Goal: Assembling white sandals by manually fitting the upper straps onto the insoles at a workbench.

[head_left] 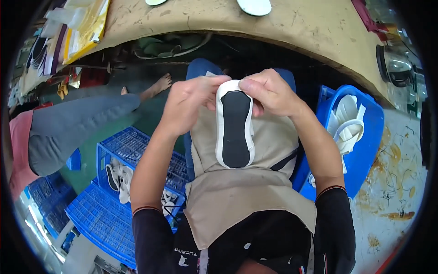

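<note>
A white shoe point(235, 130) is held over my lap, with its black underside turned up toward me. It has no outsole; a white border curls round the black bottom. My left hand point(192, 97) is closed at the far end of the shoe, its thumb and fingers pinching the white edge. On the other side of that same end my right hand point(273, 93) grips it, thumb pressed on the white rim and fingers underneath. The near end of the shoe points toward my beige apron point(255, 187). Some fingertips of both hands are hidden behind the shoe.
A blue bin point(369, 132) with white shoe pieces point(349, 121) stands at my right. Blue crates point(102, 217) at my left hold more shoes point(121, 180). Ahead is a brown-covered table point(292, 32) with a pale sole-shaped piece point(254, 6). Another person's leg point(86, 114) extends at left.
</note>
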### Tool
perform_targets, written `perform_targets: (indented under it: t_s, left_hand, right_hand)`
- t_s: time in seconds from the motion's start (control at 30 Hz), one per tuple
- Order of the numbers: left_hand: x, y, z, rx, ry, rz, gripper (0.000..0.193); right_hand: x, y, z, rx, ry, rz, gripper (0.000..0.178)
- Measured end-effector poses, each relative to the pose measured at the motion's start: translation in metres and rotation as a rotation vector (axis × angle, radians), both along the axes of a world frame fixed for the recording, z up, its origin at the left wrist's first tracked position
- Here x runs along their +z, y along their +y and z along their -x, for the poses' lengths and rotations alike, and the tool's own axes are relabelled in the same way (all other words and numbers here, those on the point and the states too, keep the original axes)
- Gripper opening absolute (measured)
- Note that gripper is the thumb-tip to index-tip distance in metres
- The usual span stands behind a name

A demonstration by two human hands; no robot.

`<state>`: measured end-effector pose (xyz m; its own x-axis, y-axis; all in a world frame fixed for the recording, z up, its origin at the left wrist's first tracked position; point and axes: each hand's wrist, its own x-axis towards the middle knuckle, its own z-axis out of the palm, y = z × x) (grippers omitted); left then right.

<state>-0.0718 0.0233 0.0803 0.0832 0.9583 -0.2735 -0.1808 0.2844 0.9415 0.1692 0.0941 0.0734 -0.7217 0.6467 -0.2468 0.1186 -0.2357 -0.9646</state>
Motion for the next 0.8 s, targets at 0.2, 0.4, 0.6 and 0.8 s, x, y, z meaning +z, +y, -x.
perform_targets:
  t_s: [0.2, 0.4, 0.6, 0.8]
  left_hand:
    - [-0.015, -0.004, -0.023, -0.156, 0.415, -0.191, 0.027]
    - [-0.033, -0.043, -0.031, 0.288, 0.000, 0.001, 0.019]
    - [-0.032, -0.043, -0.020, 0.279, 0.158, -0.149, 0.016]
    - [-0.012, -0.043, -0.035, 0.055, 0.409, -0.232, 0.018]
  right_hand:
    - [-0.039, -0.048, 0.019, -0.309, -0.038, -0.638, 0.034]
    - [-0.050, -0.090, 0.002, -0.242, -0.059, -0.134, 0.017]
    - [-0.057, -0.045, 0.010, 0.013, 0.228, -0.091, 0.036]
    - [-0.035, -0.063, -0.019, -0.075, 0.046, -0.290, 0.028]
